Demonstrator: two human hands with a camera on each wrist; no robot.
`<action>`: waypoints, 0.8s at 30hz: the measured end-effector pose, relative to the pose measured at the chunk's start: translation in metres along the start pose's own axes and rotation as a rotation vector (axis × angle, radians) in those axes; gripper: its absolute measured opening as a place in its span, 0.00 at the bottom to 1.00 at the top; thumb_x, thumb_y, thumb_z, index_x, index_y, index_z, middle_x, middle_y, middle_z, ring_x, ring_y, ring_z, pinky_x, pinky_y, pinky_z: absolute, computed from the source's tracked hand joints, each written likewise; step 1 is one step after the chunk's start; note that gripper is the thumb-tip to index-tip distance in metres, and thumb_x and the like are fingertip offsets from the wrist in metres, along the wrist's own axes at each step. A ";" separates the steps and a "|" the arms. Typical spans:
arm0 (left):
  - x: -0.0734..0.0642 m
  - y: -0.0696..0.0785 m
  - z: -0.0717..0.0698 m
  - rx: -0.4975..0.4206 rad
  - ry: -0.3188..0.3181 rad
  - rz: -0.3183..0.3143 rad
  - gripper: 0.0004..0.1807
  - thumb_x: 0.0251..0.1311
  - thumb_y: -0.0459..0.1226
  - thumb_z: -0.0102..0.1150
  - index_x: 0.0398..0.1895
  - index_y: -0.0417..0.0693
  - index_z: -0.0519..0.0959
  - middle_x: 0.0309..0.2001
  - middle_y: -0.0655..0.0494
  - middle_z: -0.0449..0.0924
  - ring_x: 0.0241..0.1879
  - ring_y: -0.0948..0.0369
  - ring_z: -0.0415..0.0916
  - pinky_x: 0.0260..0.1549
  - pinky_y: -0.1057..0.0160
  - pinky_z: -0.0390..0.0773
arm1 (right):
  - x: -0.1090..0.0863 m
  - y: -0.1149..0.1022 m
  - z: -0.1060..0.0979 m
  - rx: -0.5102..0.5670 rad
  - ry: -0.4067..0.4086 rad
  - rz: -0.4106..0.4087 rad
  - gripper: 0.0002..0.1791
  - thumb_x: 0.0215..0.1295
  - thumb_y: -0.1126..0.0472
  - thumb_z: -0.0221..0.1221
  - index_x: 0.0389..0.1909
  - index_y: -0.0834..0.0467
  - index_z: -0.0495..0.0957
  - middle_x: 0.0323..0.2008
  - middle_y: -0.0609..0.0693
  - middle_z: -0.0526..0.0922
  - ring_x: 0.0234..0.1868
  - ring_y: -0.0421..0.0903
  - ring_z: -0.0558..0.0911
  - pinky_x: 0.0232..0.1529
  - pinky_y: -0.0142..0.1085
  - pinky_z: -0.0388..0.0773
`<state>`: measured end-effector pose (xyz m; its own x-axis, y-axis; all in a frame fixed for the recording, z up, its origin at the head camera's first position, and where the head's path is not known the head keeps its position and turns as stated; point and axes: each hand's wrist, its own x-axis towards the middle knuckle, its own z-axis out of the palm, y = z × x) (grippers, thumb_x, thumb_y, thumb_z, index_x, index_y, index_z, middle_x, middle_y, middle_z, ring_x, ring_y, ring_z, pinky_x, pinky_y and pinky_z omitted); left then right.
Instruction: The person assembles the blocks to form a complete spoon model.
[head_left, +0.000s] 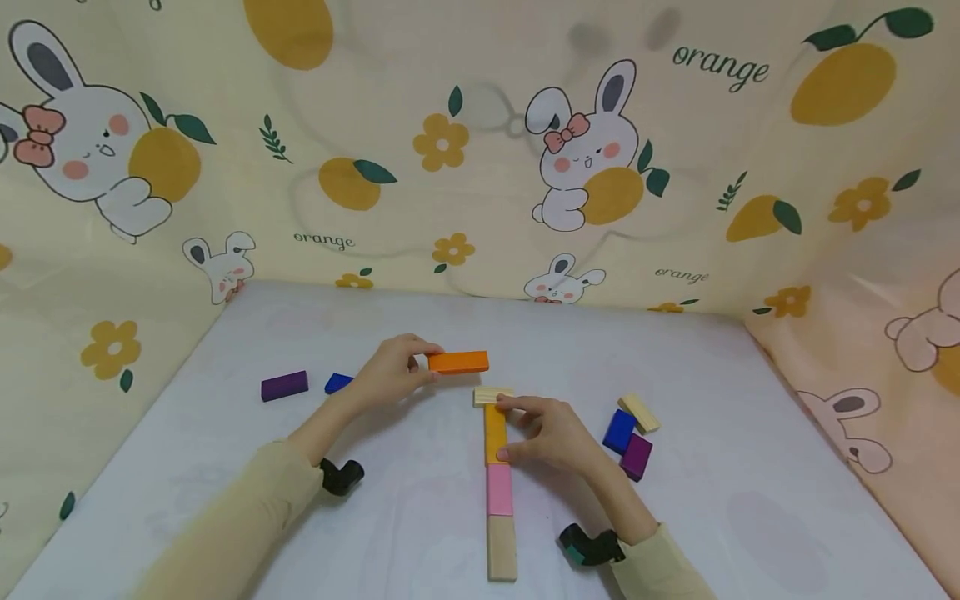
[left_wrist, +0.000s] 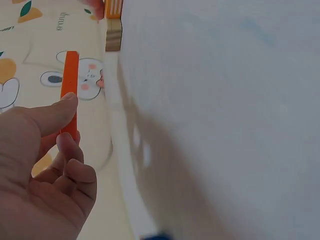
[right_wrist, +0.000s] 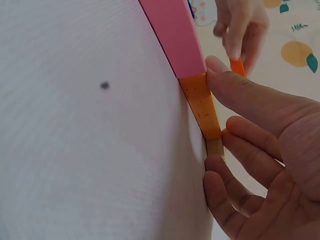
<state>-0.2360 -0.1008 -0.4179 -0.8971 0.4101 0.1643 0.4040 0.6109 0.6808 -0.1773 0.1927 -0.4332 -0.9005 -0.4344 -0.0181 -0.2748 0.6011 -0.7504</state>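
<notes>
My left hand (head_left: 390, 367) pinches an orange block (head_left: 459, 362) between thumb and fingers, raised over the far part of the table; the left wrist view shows the same orange block (left_wrist: 70, 80) edge-on. A straight row runs toward me: a yellow-orange block (head_left: 496, 433), a pink block (head_left: 499, 490) and a plain wooden block (head_left: 502, 550). Another wooden block (head_left: 487, 397) lies crosswise at the row's far end. My right hand (head_left: 551, 433) holds the yellow-orange block, thumb near its pink end (right_wrist: 200, 107), fingertips by its far end.
On the right lie a wooden block (head_left: 639, 412), a blue block (head_left: 619, 431) and a purple block (head_left: 637, 457), close together. To the left are another purple block (head_left: 285, 386) and a blue block (head_left: 338, 382) partly behind my left hand. A patterned cloth (head_left: 420, 217) stands behind the table.
</notes>
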 end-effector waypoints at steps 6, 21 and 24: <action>0.021 0.006 0.022 0.007 -0.055 -0.015 0.20 0.61 0.38 0.68 0.57 0.45 0.81 0.47 0.54 0.79 0.38 0.58 0.71 0.41 0.62 0.75 | -0.001 -0.001 0.000 -0.012 -0.008 0.007 0.36 0.47 0.50 0.77 0.61 0.47 0.79 0.53 0.44 0.81 0.43 0.47 0.77 0.40 0.39 0.78; 0.042 0.007 0.043 -0.045 -0.103 -0.093 0.19 0.56 0.31 0.70 0.53 0.41 0.83 0.38 0.53 0.77 0.34 0.60 0.73 0.40 0.64 0.76 | 0.000 -0.003 -0.002 -0.006 -0.009 0.005 0.36 0.47 0.50 0.77 0.61 0.47 0.79 0.53 0.45 0.80 0.43 0.48 0.77 0.40 0.40 0.78; 0.042 0.009 0.042 -0.049 -0.140 -0.086 0.19 0.57 0.30 0.70 0.53 0.42 0.83 0.39 0.53 0.77 0.34 0.59 0.73 0.39 0.65 0.76 | 0.000 -0.003 -0.002 -0.003 -0.009 0.000 0.36 0.48 0.50 0.77 0.61 0.48 0.79 0.52 0.45 0.81 0.43 0.48 0.77 0.40 0.40 0.78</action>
<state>-0.2624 -0.0493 -0.4348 -0.8931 0.4498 0.0052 0.3144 0.6159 0.7224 -0.1767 0.1921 -0.4298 -0.8975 -0.4403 -0.0236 -0.2762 0.6031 -0.7483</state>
